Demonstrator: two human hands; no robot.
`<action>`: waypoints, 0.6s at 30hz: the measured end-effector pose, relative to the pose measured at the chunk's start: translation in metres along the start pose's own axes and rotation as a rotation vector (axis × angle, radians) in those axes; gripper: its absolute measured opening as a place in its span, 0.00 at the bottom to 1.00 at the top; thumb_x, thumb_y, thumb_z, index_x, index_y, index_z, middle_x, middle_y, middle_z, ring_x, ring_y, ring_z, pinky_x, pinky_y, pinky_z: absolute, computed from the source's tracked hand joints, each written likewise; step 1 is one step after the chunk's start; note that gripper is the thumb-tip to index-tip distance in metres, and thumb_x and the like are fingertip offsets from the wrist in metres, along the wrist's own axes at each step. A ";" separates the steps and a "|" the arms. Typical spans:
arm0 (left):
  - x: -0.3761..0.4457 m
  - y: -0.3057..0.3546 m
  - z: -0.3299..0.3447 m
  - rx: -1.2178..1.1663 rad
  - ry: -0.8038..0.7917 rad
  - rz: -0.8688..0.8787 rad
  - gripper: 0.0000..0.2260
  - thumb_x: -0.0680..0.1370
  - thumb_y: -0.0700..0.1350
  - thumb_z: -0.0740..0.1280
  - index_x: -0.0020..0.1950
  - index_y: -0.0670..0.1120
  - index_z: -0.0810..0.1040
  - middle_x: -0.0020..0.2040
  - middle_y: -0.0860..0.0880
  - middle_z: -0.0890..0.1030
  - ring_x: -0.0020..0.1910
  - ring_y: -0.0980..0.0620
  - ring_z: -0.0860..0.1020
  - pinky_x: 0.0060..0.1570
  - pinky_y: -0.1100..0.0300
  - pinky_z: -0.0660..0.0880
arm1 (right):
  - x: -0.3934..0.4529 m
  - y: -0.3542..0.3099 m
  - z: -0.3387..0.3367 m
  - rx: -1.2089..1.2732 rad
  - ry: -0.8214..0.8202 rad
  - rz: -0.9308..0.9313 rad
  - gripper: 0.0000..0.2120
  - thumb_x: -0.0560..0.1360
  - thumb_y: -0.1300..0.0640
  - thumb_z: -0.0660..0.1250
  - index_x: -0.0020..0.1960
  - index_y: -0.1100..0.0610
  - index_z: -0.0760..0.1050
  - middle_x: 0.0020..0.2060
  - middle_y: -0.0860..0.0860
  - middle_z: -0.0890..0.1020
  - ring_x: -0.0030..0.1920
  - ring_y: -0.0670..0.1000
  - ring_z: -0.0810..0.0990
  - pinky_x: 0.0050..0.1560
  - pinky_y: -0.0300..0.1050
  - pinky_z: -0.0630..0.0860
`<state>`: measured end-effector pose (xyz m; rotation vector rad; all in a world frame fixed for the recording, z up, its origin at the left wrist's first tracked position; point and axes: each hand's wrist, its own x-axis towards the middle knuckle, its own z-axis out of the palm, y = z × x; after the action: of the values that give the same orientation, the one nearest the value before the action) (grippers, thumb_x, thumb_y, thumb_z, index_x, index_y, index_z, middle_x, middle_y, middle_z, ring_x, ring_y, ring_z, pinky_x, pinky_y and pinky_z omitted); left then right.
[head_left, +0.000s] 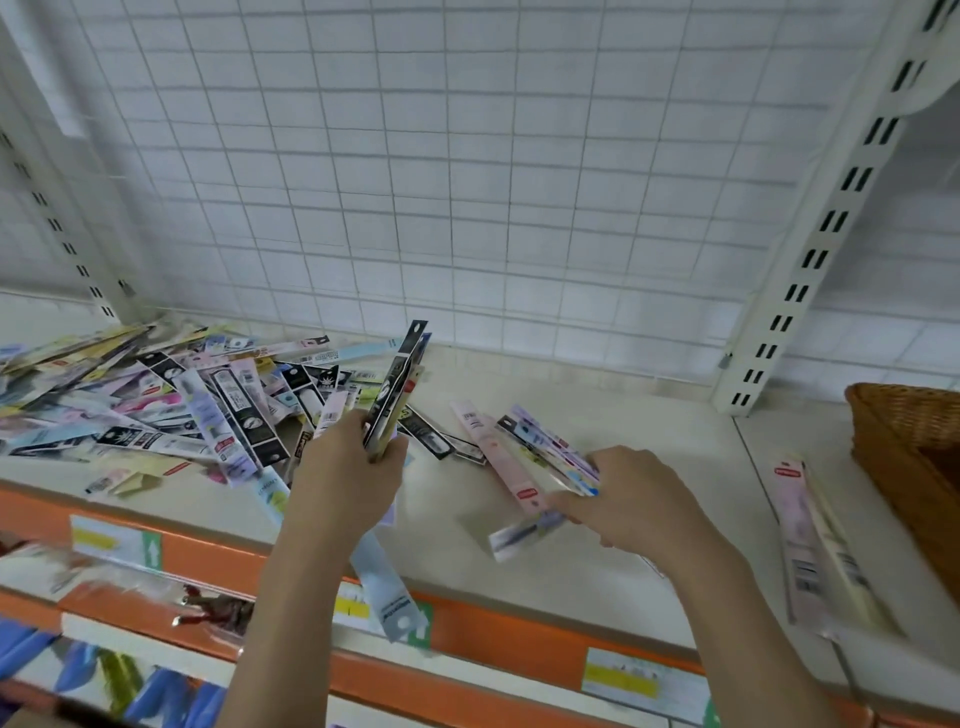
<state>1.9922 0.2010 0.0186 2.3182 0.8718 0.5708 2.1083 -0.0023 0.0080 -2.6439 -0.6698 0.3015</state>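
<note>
Grips black packs (397, 384) in curled left hand (348, 467), jutting toward 1 o'clock; pinches pastel packs (545, 447) with right hand (639, 504), fanning toward 10 o'clock.

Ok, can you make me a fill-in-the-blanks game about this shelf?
The left hand holds a black packet pointing ____.
The big pile of packets lies on the shelf's ____ side.
The wicker basket stands at the shelf's ____ end.
The shelf's front strip is ____.
Missing words: up, left, right, orange.

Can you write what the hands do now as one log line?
left hand: holds dark packs raised | right hand: grips pastel packs | loose pile: on shelf, left
</note>
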 end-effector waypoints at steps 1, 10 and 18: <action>0.000 0.001 0.001 -0.006 -0.004 0.001 0.09 0.77 0.46 0.64 0.41 0.41 0.73 0.31 0.46 0.74 0.34 0.44 0.73 0.29 0.61 0.64 | 0.000 0.001 0.001 -0.016 0.022 0.016 0.16 0.69 0.39 0.69 0.47 0.50 0.77 0.38 0.49 0.80 0.38 0.52 0.79 0.37 0.44 0.77; -0.003 0.002 0.004 0.011 -0.031 0.009 0.11 0.77 0.48 0.63 0.39 0.42 0.71 0.36 0.43 0.80 0.39 0.42 0.77 0.36 0.58 0.67 | -0.004 -0.008 0.003 -0.069 0.132 0.115 0.14 0.74 0.42 0.64 0.49 0.53 0.76 0.37 0.48 0.76 0.42 0.53 0.75 0.39 0.43 0.72; -0.009 0.002 -0.002 -0.010 -0.042 0.003 0.14 0.78 0.47 0.63 0.35 0.45 0.67 0.28 0.48 0.72 0.30 0.52 0.70 0.29 0.62 0.63 | 0.000 -0.017 -0.003 -0.147 0.057 0.132 0.08 0.70 0.57 0.66 0.44 0.55 0.66 0.44 0.53 0.75 0.38 0.54 0.71 0.28 0.39 0.60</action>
<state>1.9858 0.1941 0.0194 2.3148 0.8449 0.5250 2.1021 0.0110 0.0176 -2.8317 -0.5180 0.2209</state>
